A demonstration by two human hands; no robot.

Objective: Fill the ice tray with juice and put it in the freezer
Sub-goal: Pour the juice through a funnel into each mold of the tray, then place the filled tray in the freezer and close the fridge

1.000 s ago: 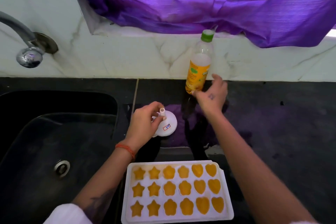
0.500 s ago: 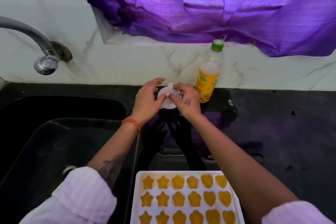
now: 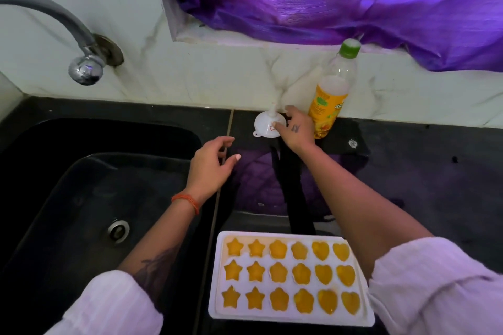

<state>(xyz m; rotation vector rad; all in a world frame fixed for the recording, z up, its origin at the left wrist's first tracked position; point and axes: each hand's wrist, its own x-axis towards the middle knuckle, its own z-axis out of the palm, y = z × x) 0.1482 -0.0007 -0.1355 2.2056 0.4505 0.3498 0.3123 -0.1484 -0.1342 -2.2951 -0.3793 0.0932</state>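
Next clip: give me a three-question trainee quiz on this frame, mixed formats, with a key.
1. True or false: every mould in the ice tray holds orange juice.
2. Which hand touches the white funnel? A) left hand B) right hand C) neither
3. Fill in: the juice bottle stands capped with a ____ cap against the wall.

Key: 1 true. 2 B; its fingers rest on the upturned funnel, while the left hand hovers open near the sink edge. 3 green.
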